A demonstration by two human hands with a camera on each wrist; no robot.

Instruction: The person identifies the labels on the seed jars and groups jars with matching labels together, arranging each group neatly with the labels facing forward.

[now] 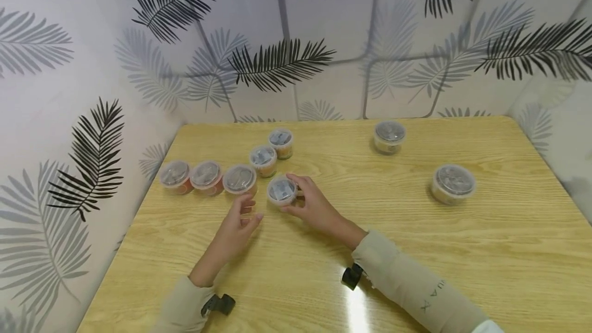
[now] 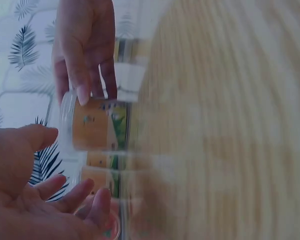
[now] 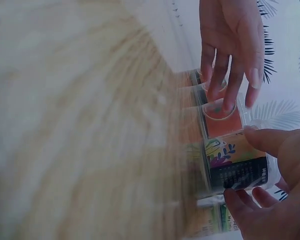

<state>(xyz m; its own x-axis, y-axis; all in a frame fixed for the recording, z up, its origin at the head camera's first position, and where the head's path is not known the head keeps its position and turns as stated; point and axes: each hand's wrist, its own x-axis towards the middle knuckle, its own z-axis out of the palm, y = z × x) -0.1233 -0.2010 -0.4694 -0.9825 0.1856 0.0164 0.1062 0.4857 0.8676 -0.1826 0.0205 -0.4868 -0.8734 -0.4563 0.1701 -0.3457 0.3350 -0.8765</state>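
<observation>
My right hand pinches a small round lidded tub between thumb and fingers, the tub upright on the table. Orange with a dark printed label, the same tub's side shows in the right wrist view. Just left of it, my left hand has relaxed, slightly bent fingers and holds nothing. Its fingertips are near a red-sided tub; whether they touch it I cannot tell. Behind the gripped tub stand two orange-sided tubs, the nearer and the farther, in a slanting line.
Two more red-sided tubs, one at the far left and one beside it, continue the row. Apart on the right stand a back tub and a nearer tub. A leaf-patterned wall covering borders the wooden table.
</observation>
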